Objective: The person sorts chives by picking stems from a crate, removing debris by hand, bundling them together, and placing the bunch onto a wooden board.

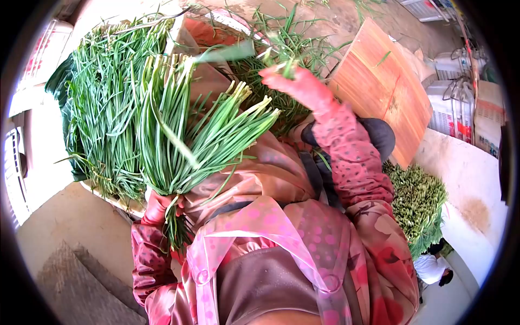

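Observation:
My left hand (158, 208), in a reddish glove, is closed round the leafy end of a large bunch of garlic chives (173, 135). The pale cut ends fan out upward and to the right across my lap. My right hand (300, 89), gloved in pink, is raised beyond the bunch, apart from it. Its fingers are closed on a few loose chive leaves (287, 67), blurred by motion. Beside the bunch on the left stands a thick pile of chives (103, 108). A pale blurred strip (225, 51) crosses above the bunch's cut ends.
A wooden board (379, 86) leans at my right. Past it are wrapped bundles (452, 103). More packed chives (414, 203) stand by my right elbow, and another person (431, 268) is farther off. Leaf scraps (287, 32) litter the floor ahead. A grey mat (81, 287) lies at lower left.

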Tool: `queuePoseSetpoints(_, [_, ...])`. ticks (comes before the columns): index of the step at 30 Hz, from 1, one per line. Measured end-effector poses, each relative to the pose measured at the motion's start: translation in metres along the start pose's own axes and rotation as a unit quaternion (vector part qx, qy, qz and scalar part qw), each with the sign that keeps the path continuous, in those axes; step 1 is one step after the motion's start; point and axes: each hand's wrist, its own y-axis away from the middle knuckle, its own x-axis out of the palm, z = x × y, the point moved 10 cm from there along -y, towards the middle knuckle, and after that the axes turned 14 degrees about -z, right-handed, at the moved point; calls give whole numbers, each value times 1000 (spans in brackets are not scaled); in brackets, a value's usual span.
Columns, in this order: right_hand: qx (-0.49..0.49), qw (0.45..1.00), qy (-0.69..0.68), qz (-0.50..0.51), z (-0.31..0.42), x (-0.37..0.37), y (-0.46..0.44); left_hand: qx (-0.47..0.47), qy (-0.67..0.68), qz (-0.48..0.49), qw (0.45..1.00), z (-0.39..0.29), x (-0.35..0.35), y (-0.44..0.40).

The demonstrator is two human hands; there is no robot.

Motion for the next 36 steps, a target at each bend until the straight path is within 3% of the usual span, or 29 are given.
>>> queuePoseSetpoints(1, [-58,997,37,35,14,23,1,1,-3,1,1000,-2,1,0])
queuePoseSetpoints(4, [-50,964,254,64,-17,69,-3,13,8,16,1000,-4,1,1])
queuePoseSetpoints(5, [62,980,166,92,-42,63,-10,43,12,40,998,-7,3,2])
queuePoseSetpoints(7, [169,981,56,-82,-63,9,-29,8,-33,18,999,-6,-2,6])
queuePoseSetpoints(8, [144,984,71,-71,-56,-5,-34,59,-43,41,997,-10,1,3])
queuePoseSetpoints(10, [73,997,36,6,-26,11,-35,45,-49,43,997,-3,-5,-3])
queuePoseSetpoints(11, [-73,989,114,60,0,28,-24,41,-68,49,996,-1,-7,-6])
queuePoseSetpoints(13, [-205,943,191,181,8,83,-4,25,-57,59,996,-12,2,-3])
queuePoseSetpoints(15, [-228,902,330,159,-19,113,-1,28,-77,55,995,-21,8,4])
queuePoseSetpoints(16, [-231,924,283,109,-18,110,-7,36,-85,52,994,-22,8,5])
queuePoseSetpoints(18, [-30,991,130,-4,-35,56,-27,90,-74,68,991,-24,6,5])
queuePoseSetpoints(19, [100,993,40,-55,-48,27,-29,94,-95,71,989,-20,3,3])
queuePoseSetpoints(21, [177,981,-56,-51,-65,2,-22,61,-64,24,996,-21,2,9])
queuePoseSetpoints(23, [130,989,-47,49,3,29,13,57,-71,42,995,-25,11,11])
queuePoseSetpoints(25, [38,996,-38,74,28,64,32,185,-107,30,976,-51,27,18])
queuePoseSetpoints(27, [-100,989,26,111,33,91,33,152,-117,35,981,-50,30,22])
queuePoseSetpoints(28, [-11,993,-44,112,21,96,31,183,-110,21,977,-51,28,22])
queuePoseSetpoints(29, [-27,993,-24,113,13,85,25,212,-103,5,972,-51,24,24])
queuePoseSetpoints(31, [100,987,-104,-69,1,26,11,149,-100,9,984,-44,23,27])
queuePoseSetpoints(33, [168,948,-167,-211,-9,-33,8,142,-81,-1,987,-29,17,19])
queuePoseSetpoints(35, [45,964,-167,-200,5,-58,2,187,-95,-13,978,-24,15,14])
queuePoseSetpoints(36, [41,982,-106,-150,31,-40,17,228,-111,-26,967,-28,14,15])
